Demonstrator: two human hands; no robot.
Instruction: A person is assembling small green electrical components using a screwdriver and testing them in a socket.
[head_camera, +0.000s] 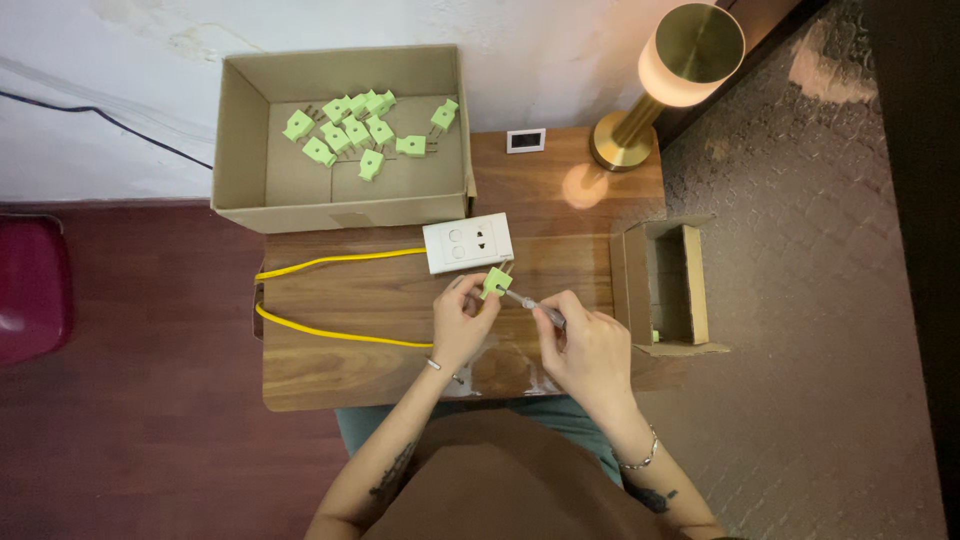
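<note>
Centre of frame, just below middle: left hand (462, 320) pinching a small green plug (495, 282) between thumb and fingers, plug raised just under the white socket plate (468, 243), its metal prongs pointing up toward the plate's lower right corner, contact there hard to tell. Right hand (590, 345) closed around a thin screwdriver (530, 303), grip near the handle, metal tip angled up-left and meeting the plug's right side. Both hands over the wooden surface (340, 375), wrists entering from bottom centre, bracelet on each wrist. Socket plate lying flat on the surface at mid frame, yellow cable (330, 262) running from its left edge, looping off the surface's left side and coming back along the lower left toward the left hand. Upper left of frame: open cardboard box (240, 120) with a loose cluster of green plugs (355, 130) inside, mostly toward the back and middle. Right of centre: smaller open cardboard box (625, 280) sitting on the surface's right edge, a speck of green visible at its lower inside corner. Upper right: brass lamp (690, 50), lit, base resting on the surface's back right corner, glow spot on the wood beside it. Small white frame-like piece (526, 140) at the back edge, left of the lamp base. Dark red seat (30, 290) at far left edge.
</note>
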